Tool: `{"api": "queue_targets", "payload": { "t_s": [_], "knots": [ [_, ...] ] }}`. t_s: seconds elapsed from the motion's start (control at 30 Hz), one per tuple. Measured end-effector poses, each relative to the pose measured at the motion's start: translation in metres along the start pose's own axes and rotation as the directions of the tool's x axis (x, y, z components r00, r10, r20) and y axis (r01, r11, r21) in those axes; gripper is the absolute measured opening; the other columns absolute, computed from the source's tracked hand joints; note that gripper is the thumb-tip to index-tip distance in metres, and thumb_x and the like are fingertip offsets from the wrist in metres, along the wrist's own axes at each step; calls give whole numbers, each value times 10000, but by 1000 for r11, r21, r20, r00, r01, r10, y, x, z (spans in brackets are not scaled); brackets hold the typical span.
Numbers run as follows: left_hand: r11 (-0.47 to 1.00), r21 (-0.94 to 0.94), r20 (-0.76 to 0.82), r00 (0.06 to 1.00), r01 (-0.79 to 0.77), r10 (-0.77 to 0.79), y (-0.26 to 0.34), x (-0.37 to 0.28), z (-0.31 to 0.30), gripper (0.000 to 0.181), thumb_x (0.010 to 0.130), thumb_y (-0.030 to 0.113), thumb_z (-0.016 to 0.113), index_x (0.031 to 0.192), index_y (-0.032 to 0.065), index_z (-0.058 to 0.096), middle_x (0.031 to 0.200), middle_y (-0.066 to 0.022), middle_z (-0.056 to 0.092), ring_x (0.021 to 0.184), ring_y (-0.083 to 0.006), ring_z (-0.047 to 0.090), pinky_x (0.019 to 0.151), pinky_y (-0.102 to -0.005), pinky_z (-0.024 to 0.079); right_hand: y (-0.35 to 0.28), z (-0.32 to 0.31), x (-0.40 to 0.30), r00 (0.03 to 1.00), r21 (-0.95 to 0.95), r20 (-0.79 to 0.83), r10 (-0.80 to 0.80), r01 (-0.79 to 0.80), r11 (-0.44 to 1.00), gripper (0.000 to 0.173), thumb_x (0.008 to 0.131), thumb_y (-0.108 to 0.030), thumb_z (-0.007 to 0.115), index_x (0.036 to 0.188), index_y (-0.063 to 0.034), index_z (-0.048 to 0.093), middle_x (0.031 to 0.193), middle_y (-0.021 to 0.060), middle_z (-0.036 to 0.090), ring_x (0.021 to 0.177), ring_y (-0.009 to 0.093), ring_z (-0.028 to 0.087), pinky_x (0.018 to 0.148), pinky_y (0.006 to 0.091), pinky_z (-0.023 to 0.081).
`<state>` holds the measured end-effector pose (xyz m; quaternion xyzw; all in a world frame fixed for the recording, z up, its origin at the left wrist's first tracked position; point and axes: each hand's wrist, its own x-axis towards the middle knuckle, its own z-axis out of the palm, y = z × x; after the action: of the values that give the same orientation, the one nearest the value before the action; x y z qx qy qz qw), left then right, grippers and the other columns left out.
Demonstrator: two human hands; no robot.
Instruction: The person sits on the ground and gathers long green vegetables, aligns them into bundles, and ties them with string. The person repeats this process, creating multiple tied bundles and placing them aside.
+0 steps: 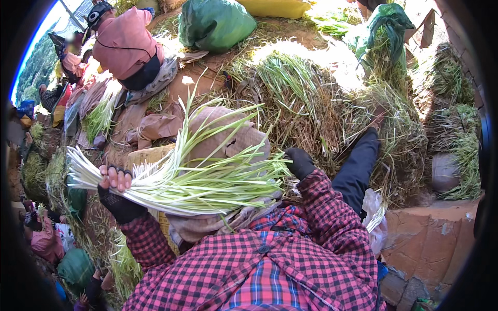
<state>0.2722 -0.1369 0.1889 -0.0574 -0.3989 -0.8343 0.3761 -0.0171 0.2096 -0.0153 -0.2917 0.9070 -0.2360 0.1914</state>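
Observation:
A large bunch of long leafy stalks [218,182], white at the base and green towards the tips, probably garlic chives, lies across my lap. My left hand [118,194], in a black fingerless glove, is closed around the white stems near their base. The stem ends stick out past it to the left. At the other end, my right hand [301,163], in a dark glove, is closed at the green leaf tips. Its fingertips are turned away from view. Beneath the bunch, a worn beige cloth [229,136] with a small tear covers my lap.
A big heap of stalks and dry straw [307,101] lies ahead, with my dark trouser leg [358,167] against it. Beyond stands a stuffed green sack [216,25]. A person in pink [124,44] sits at upper left. Brown cardboard [428,237] is at right.

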Motion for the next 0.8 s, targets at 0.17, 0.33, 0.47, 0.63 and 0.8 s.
{"api": "queue_targets", "payload": {
  "t_s": [0.17,0.33,0.47,0.63,0.8],
  "knots": [
    [998,59,-73,997,-14,18,23,-16,-31,90,892,90,500,913,70,415,654,6,413,532,-102,429,557,-255,391,14,-42,-28,970,492,-242,-5,127,861,149,786,-148,650,823,-4,632,677,67,572,624,153,511,604,313,424],
    [997,80,-95,995,-9,17,21,-16,-32,57,913,77,476,893,68,423,653,7,420,532,-100,424,561,-244,393,-26,-62,-50,993,752,-109,-35,106,651,153,781,-133,617,863,-6,638,739,44,577,702,124,524,664,291,436],
    [998,62,-101,995,-2,8,19,-15,-28,53,915,78,471,893,64,425,653,4,424,545,-103,429,564,-248,395,-42,-60,-56,974,689,-41,-224,190,700,219,766,-135,619,942,-6,634,868,80,599,814,153,570,728,298,458],
    [998,56,-73,997,-5,9,18,-14,-35,49,918,78,464,891,64,426,655,2,425,551,-105,432,561,-249,393,-83,-51,-69,933,713,169,-319,108,693,241,803,-142,635,982,18,618,861,110,618,782,164,575,721,298,461],
    [999,34,-89,996,0,3,13,-16,-36,56,921,84,458,891,65,416,655,0,424,541,-106,433,551,-251,391,-87,-21,-57,968,170,68,-243,229,958,240,781,-238,622,909,-35,640,816,167,639,777,315,625,707,401,479]
  ]
}}
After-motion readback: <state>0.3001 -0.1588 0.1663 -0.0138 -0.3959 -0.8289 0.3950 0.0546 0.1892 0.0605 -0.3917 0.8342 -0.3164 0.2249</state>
